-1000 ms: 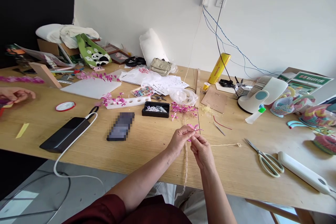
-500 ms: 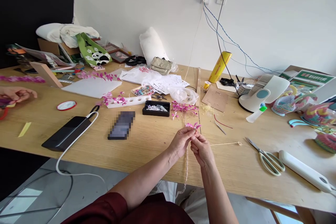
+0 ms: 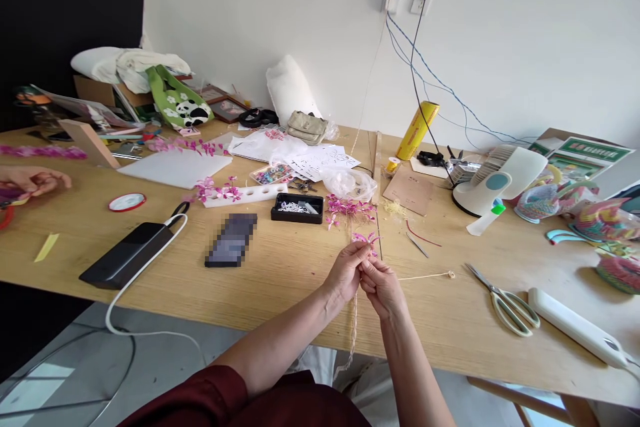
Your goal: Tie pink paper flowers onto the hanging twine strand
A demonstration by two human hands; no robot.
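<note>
1. Between both hands, over the near table edge, sits a small pink paper flower (image 3: 365, 238) on pale twisted twine (image 3: 354, 320).
2. Left hand (image 3: 345, 272) and right hand (image 3: 383, 287) pinch closed at its base.
3. It looks light, soft and crushable; best held by the stem.

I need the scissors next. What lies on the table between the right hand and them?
In the head view, only a thin cord lies between the right hand and scissors.

dark red sleeve (image 3: 220, 390) on the left arm, pushed up; both forearms and hands bare.
</note>
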